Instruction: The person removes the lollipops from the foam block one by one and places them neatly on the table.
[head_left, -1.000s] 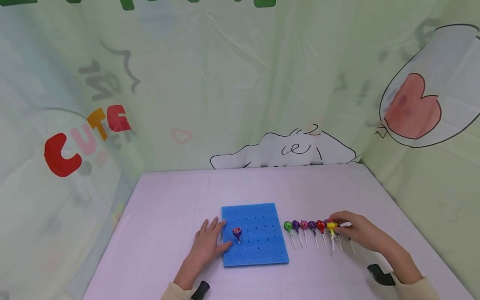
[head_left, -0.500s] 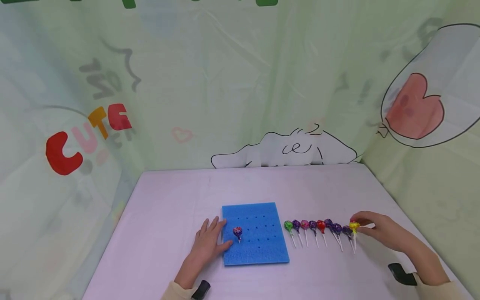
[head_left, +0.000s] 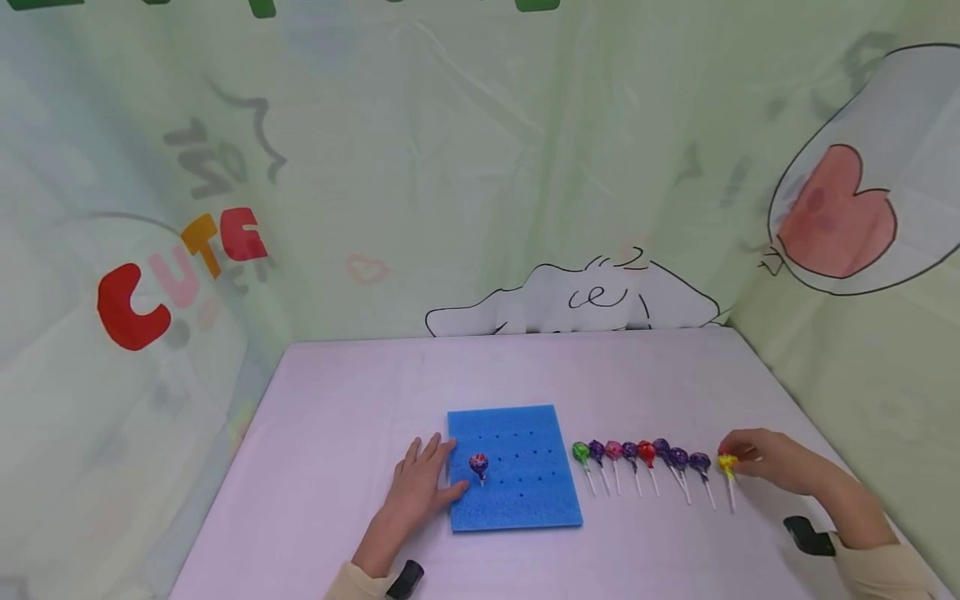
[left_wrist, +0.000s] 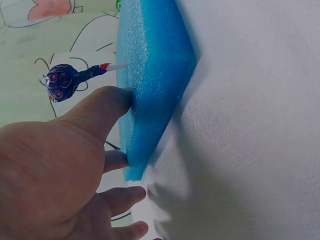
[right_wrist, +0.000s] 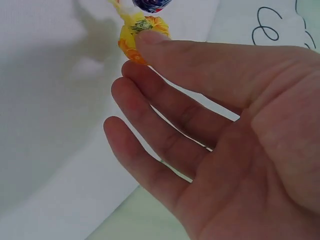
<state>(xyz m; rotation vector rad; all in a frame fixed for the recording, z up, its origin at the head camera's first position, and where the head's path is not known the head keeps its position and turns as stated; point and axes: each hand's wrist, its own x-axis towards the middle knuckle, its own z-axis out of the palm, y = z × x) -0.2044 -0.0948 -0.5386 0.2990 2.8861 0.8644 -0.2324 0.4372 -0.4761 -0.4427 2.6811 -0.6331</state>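
Observation:
My right hand [head_left: 776,460] pinches the yellow-wrapped lollipop [head_left: 727,463] by its head, at the right end of a row of lollipops. In the right wrist view, thumb and index finger are at the yellow wrapper [right_wrist: 131,42], and the other fingers extend loosely. My left hand [head_left: 422,482] rests with spread fingers at the left edge of a blue foam board [head_left: 517,512] dotted with small holes. One purple-and-red lollipop [head_left: 478,463] stands upright in the board near its left side; the left wrist view shows its white stick [left_wrist: 117,66] going into the foam, close to my thumb.
Left of the yellow lollipop lie several others side by side: a green one [head_left: 581,452], a pink one [head_left: 613,450], a red one [head_left: 647,452] and purple ones [head_left: 699,462]. The white-covered table [head_left: 360,383] is backed by a printed curtain [head_left: 480,167].
My right hand has carried the yellow lollipop rightward from above the row to just past its right end, and lowered it. My left hand and the board have stayed in place.

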